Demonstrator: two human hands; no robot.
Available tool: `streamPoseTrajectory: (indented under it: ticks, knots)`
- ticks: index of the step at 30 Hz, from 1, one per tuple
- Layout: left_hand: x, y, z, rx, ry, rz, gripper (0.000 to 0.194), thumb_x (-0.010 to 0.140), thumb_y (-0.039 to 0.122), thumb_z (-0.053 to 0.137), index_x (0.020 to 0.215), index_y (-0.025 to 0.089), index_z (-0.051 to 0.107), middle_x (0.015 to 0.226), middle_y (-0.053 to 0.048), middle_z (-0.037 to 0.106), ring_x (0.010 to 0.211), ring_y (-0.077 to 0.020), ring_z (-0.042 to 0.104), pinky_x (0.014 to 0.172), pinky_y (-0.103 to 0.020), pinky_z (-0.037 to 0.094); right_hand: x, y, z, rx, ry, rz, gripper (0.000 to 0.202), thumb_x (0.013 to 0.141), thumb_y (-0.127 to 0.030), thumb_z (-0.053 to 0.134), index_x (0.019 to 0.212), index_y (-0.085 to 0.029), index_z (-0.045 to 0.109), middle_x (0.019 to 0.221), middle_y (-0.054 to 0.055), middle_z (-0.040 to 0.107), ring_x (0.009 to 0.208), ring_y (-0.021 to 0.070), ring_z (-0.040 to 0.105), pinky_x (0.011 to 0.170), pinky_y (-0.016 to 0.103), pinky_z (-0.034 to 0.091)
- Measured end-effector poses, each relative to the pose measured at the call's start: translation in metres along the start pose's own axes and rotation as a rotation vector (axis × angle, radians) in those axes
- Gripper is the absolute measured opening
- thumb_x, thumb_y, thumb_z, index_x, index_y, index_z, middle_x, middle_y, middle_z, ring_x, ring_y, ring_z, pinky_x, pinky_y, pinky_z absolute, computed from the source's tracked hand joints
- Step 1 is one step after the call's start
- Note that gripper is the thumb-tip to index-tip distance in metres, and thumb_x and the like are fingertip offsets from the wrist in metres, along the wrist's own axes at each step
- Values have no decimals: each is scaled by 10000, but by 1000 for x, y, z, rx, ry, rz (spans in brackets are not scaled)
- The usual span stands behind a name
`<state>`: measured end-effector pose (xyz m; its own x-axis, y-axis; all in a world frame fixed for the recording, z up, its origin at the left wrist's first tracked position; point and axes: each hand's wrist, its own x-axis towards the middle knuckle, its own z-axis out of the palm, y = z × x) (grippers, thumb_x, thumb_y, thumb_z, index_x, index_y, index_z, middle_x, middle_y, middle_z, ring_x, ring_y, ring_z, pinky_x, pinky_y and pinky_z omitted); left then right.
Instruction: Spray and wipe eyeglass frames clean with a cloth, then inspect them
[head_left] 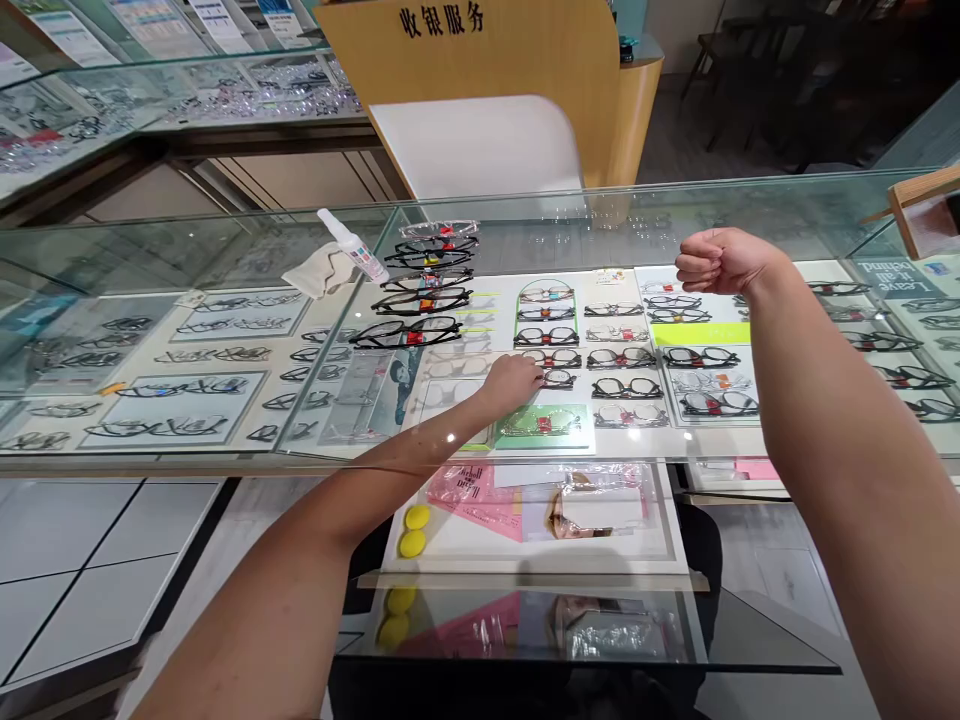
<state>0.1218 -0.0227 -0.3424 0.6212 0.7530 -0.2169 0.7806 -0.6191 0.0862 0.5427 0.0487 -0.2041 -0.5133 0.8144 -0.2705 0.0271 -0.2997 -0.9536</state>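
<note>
Wooden counter point(495, 68) with black lettering point(442, 20), two yellow discs point(412, 543), pink leaflet point(480, 507), dark furniture point(757, 65)

Eyeglasses point(556, 358) black, red tag point(551, 357). Card point(579, 440) green. Discs point(412, 543) yellow. Leaflet point(487, 505) pink, dark lettering point(471, 482). Bottle point(348, 243) white.

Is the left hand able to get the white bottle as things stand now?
Probably not directly: the left hand appears to be under the glass top, while the white bottle rests above it.
</note>
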Motion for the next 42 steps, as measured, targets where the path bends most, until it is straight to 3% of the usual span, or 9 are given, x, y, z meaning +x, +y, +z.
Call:
streamPoseTrajectory:
  ticks: [9, 13, 17, 19, 21, 24, 29, 34, 42]
  knots:
    - [-5, 19, 2, -16, -40, 71, 345, 1113, 333, 537, 1052, 169, 835, 1091, -154, 815, 1081, -321, 757, 866, -396, 498, 1, 1, -2, 22, -45, -2, 462, 646, -87, 688, 578, -224, 252, 522, -41, 241, 487, 113, 148, 454, 253, 285]
    - [-27, 29, -3, -47, -15, 53, 371, 1123, 386, 506, 1307, 175, 749, 1171, -150, 814, 1093, -320, 767, 839, -384, 518, 0, -1, 0, 18, -72, 19, 477, 666, -72, 689, 576, -220, 245, 532, -39, 229, 502, 117, 124, 466, 271, 273]
    - [-105, 53, -23, -270, -163, -68, 557, 1106, 543, 530, 1568, 233, 558, 1042, -99, 835, 951, -315, 794, 729, -364, 511, -4, -3, 7, 33, -52, 21, 444, 655, -61, 666, 557, -218, 262, 536, -36, 197, 524, 124, 99, 503, 274, 206]
    - [-158, 69, -44, -435, -292, -18, 499, 1093, 634, 529, 1433, 294, 662, 982, -82, 832, 908, -306, 792, 677, -354, 492, -7, -5, 14, 47, -37, 27, 464, 691, -63, 661, 577, -215, 237, 562, -36, 166, 549, 127, 72, 524, 281, 193]
    - [-205, 79, -71, -598, -424, 177, 426, 1108, 659, 493, 1157, 331, 760, 885, -49, 813, 804, -265, 765, 652, -354, 463, -12, -7, 20, 62, -5, 42, 496, 753, -71, 654, 612, -213, 200, 606, -34, 124, 589, 136, 36, 543, 292, 193]
    - [-237, 71, -115, -642, -334, 190, 343, 1112, 558, 543, 990, 337, 775, 948, -13, 834, 850, -219, 772, 727, -334, 494, -18, -8, 27, 58, 41, 60, 513, 812, -91, 644, 639, -209, 176, 653, -28, 82, 643, 154, 2, 569, 319, 179]
    - [-199, -13, -161, -100, 204, -191, 310, 1087, 445, 566, 1130, 280, 824, 1106, -46, 834, 1036, -286, 768, 840, -369, 512, -17, -9, 30, -60, 77, 99, 523, 800, -146, 693, 654, -226, 197, 661, -32, 107, 668, 160, 7, 614, 380, 154]
    - [-156, -88, -167, 148, 226, -351, 334, 1057, 346, 630, 1313, 241, 818, 1270, -87, 802, 1191, -325, 739, 873, -361, 536, -16, -14, 39, -180, 132, 150, 479, 729, -148, 723, 638, -266, 268, 639, -41, 184, 637, 143, 58, 652, 404, 128]
    - [-149, -93, -157, 137, 244, -287, 286, 1078, 345, 608, 1188, 239, 850, 1158, -77, 812, 1157, -307, 740, 879, -350, 519, -17, -15, 41, -150, 166, 178, 459, 765, -123, 702, 623, -256, 287, 660, -39, 176, 629, 144, 78, 665, 420, 130]
